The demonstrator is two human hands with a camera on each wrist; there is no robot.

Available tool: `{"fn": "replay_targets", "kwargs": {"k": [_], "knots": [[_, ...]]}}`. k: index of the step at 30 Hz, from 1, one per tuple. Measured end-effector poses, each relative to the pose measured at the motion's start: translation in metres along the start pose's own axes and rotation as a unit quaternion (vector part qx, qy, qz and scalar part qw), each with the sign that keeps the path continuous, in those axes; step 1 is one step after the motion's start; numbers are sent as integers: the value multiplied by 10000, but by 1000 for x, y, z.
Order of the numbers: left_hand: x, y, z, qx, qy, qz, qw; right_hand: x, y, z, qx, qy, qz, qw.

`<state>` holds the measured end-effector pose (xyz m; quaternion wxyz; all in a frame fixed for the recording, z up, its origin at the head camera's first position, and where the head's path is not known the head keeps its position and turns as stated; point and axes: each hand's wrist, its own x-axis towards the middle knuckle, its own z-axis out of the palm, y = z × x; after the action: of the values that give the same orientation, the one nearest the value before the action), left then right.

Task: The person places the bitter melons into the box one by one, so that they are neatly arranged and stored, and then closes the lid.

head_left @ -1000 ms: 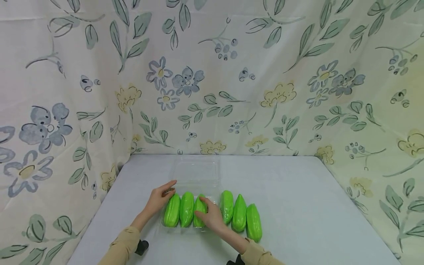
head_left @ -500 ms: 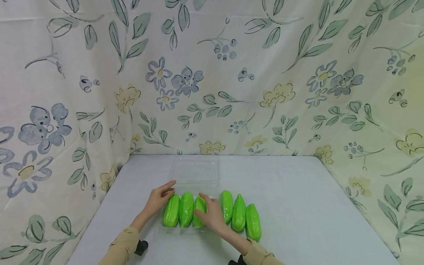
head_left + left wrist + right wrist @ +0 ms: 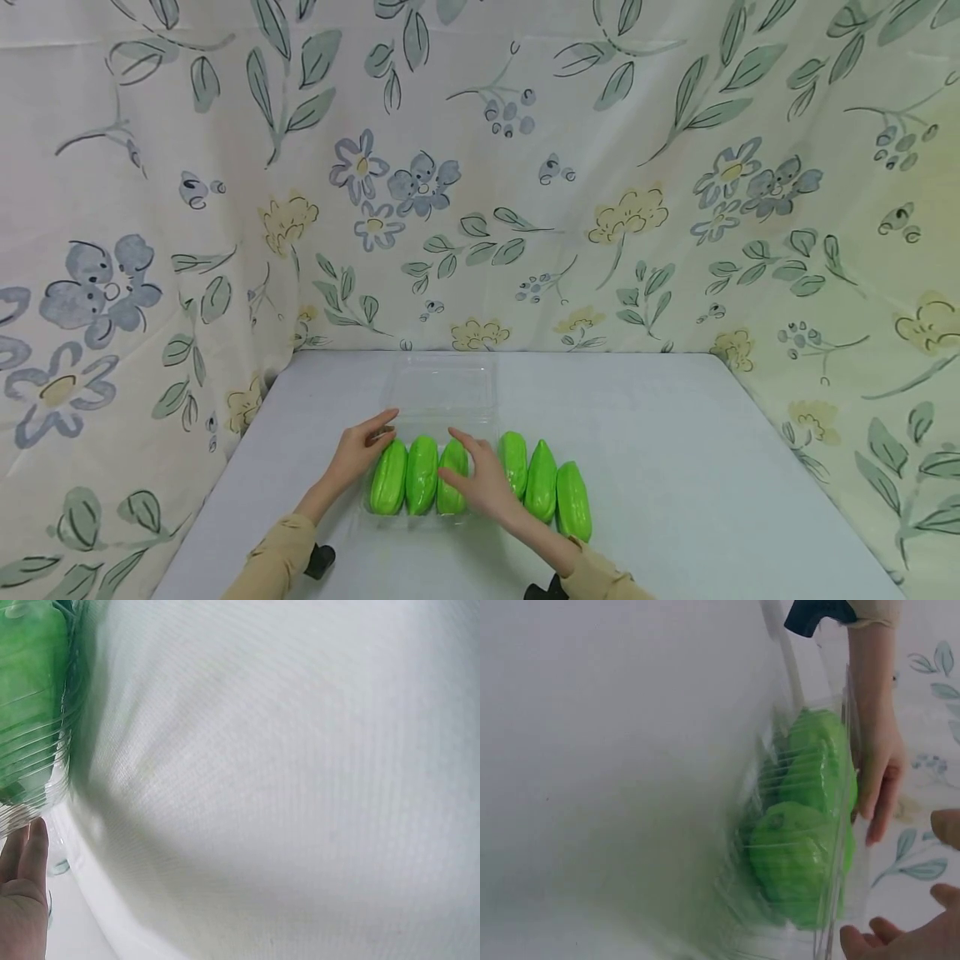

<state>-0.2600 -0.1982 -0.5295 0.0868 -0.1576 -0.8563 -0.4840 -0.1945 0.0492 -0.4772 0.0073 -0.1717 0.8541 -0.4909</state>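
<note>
Three glossy light-green, gourd-like vegetables lie side by side in a clear plastic clamshell box (image 3: 416, 522), its lid (image 3: 442, 387) folded back behind it. My left hand (image 3: 358, 450) rests at the box's back left corner, beside the leftmost vegetable (image 3: 388, 479); its fingers look fairly straight. In the left wrist view, the fingers (image 3: 34, 851) touch the ribbed box wall. My right hand (image 3: 486, 483) is spread over the box's right side, by the rightmost boxed vegetable (image 3: 452, 487). The right wrist view shows this hand (image 3: 911, 941) holding nothing, close to the rim.
Outside the box, three more green vegetables (image 3: 542, 482) lie in a slanting row on the white table (image 3: 675, 467), just right of my right hand. A flower-printed curtain (image 3: 480, 183) hangs behind and along both sides.
My right hand has come away slightly from the third boxed vegetable, moving back and to the right, so more of it shows. My left hand stays in place.
</note>
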Motion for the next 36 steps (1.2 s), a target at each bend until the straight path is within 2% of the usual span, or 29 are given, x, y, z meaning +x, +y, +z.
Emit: {"fn": "replay_targets", "kwargs": {"k": [7,11,14,19,23,26,33,36], "knots": [[1,1,1,130,23,-220,9997,-2,-3,-12,98,-179,-104,9997],[1,1,1,151,22,-211,9997,-5,0,-19,110,-170,-125,9997],[1,0,1,140,20,-204,9997,-5,1,-27,202,-87,-28,9998],[1,0,1,81,40,-211,9997,-1,3,-42,301,325,-69,9990],[1,1,1,84,27,-222,9997,0,8,-53,182,506,10,9986],[1,1,1,98,14,-207,9997,-1,12,-59,45,559,138,9983],[1,-2,1,106,-6,-145,9998,-7,22,-72,-356,663,141,9971],[1,-2,0,140,-12,-178,9997,-10,26,-78,-558,670,295,9958]]}}
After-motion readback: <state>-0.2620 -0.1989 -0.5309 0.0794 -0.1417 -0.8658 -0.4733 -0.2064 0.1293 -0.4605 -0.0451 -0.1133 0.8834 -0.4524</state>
